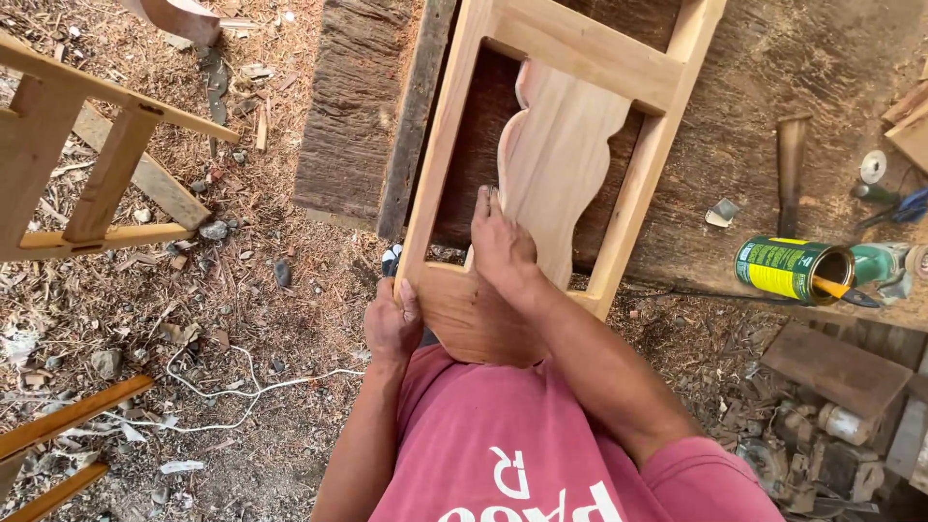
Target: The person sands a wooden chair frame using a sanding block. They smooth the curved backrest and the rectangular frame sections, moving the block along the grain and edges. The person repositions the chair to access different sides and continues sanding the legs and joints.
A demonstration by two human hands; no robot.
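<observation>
My left hand (391,324) clamps its fingers around the pale wooden chair-back frame (570,68) at its near corner. My right hand (501,246) lies flat, fingers together, on the frame's curved splat (565,159) over the dark plank worktop (764,68).

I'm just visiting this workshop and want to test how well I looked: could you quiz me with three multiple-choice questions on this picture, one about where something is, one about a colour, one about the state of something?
1. Where does the open tin lie?
A. On the workbench, right of the chair back
B. On the ground among the shavings
C. In the person's left hand

2. What colour is the person's shirt?
A. Blue
B. Red-pink
C. White

3. What is the right hand doing?
A. Hanging free in the air
B. Holding a hammer
C. Pressing flat on the carved middle slat

Answers: 1 A, the tin lies on its side on the dark workbench, beside the chair back. 2 B, the shirt is red-pink with white print. 3 C, the fingers lie along the slat, while the left hand grips the frame's lower corner.
</observation>
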